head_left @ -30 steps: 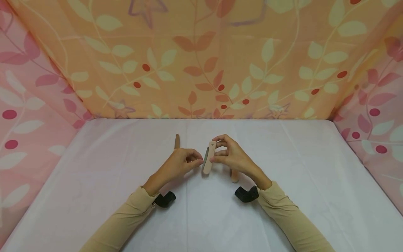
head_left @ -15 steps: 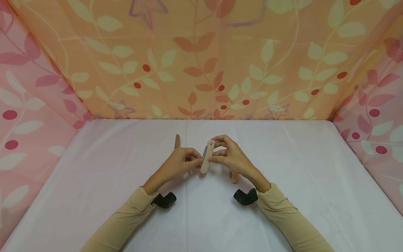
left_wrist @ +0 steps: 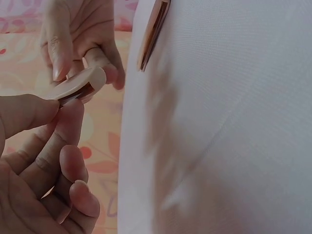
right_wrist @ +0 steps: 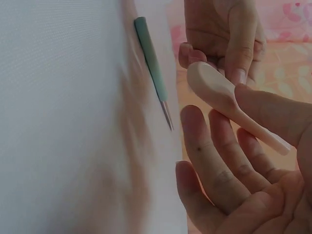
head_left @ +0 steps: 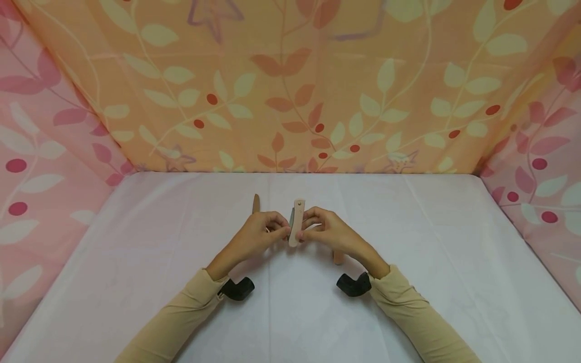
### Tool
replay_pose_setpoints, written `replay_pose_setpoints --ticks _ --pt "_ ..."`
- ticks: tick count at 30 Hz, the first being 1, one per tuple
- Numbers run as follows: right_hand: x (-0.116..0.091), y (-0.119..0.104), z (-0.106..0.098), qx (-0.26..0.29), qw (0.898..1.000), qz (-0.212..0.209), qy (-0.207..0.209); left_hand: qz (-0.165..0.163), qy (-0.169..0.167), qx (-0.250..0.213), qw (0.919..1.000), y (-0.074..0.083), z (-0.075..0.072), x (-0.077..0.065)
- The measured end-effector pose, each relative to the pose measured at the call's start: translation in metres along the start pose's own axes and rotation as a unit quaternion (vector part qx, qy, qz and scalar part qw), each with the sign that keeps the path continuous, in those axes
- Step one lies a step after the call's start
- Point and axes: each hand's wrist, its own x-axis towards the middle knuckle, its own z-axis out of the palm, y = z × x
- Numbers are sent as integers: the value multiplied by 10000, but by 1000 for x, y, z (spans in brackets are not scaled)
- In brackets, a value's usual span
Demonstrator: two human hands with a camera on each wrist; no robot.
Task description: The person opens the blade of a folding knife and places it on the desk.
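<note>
Knife (head_left: pixel 297 222) midway between table's side edges (head_left: pixel 70 267)

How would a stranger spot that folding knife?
Over the white cloth, find the left hand and the right hand. Between them is the folding knife, its grey blade partly out. Unlike the green-handled tool lying on the cloth, it is held up and pale-handled.

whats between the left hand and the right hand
A pale folding knife, pinched by the left hand and held by the right hand; the head view shows it between them.
</note>
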Motion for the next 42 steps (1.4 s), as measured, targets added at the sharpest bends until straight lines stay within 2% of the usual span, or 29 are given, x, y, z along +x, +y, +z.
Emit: replay_pose_setpoints --ticks 14,20,25,36,42 --pt "1 3 8 -25 9992 -83 -378 -53 -41 9 10000 4 -3 -2" --pt "1 2 5 83 9986 -151 -502 -144 -21 40 9999 2 -6 -1" --pt "1 3 0 -43 9989 -94 -462 -170 -7 57 9998 2 -10 -1" --pt "0 4 -6 -157 9979 -172 -610 -181 -285 -151 9993 2 -11 -2" --pt "0 5 -6 -225 9981 -156 -557 -419 -519 -346 9972 1 -11 -1"
